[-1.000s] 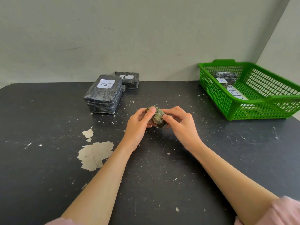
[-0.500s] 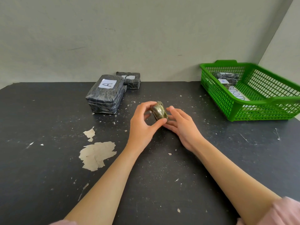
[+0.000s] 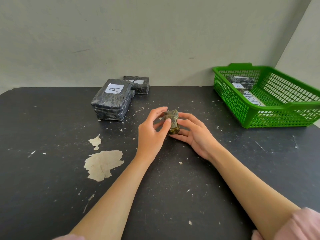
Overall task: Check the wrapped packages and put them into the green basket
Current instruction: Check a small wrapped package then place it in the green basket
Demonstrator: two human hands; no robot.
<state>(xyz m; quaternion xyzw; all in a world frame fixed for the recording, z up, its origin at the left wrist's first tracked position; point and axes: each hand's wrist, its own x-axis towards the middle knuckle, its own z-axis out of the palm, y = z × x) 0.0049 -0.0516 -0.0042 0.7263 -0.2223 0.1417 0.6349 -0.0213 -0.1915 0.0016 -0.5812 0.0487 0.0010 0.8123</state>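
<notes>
Both hands hold a small wrapped package over the middle of the table.

The package (image 3: 172, 121) is a stubby, olive-brown lump in glossy, crinkled film. The left hand (image 3: 152, 130) pinches it, thumb on the near face and fingers curved over the far end. The right hand (image 3: 195, 134) cups it from below and from the right side, fingers curled against it. The table (image 3: 52, 187) is matte black, speckled with pale chips, with a ragged beige patch (image 3: 103, 164) where the coating has peeled. At the back left lies a blocky dark package (image 3: 110, 103) under wrinkled film with a white label "A", and a flatter one (image 3: 138, 84) just behind it. At the far right stands the green basket (image 3: 280, 118), rectangular plastic mesh, with dark labelled packages (image 3: 242, 82) inside.
</notes>
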